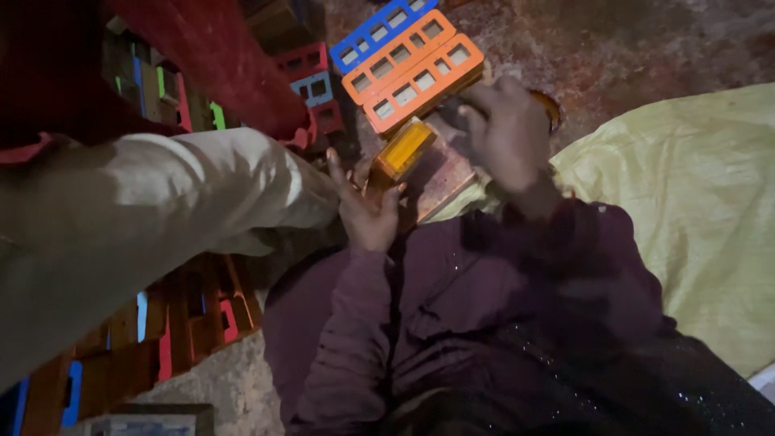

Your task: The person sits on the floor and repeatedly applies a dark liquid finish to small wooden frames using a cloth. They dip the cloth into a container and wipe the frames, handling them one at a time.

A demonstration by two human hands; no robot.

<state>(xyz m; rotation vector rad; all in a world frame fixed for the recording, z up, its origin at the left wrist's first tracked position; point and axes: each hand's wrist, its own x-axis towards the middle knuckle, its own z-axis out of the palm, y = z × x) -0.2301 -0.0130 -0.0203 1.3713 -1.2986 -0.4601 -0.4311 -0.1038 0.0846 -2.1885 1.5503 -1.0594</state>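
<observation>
The person's left hand (367, 206) was open, fingers spread, steadying a yellow block (402, 150) that rested on a worn board (444, 179). The right hand (508, 129) was curled over the board's far end; what it gripped could not be told. Finished-looking orange frames (416, 71) and a blue frame (375, 31) lay just beyond. Stacked coloured frames (186, 319), a pale sleeve (153, 210) and a yellow-green sack (686, 202) crowded both sides.

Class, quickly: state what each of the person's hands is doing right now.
Left hand: open, fingers spread, palm against the yellow-orange block.
Right hand: curled down over the work; what it holds cannot be told.
</observation>
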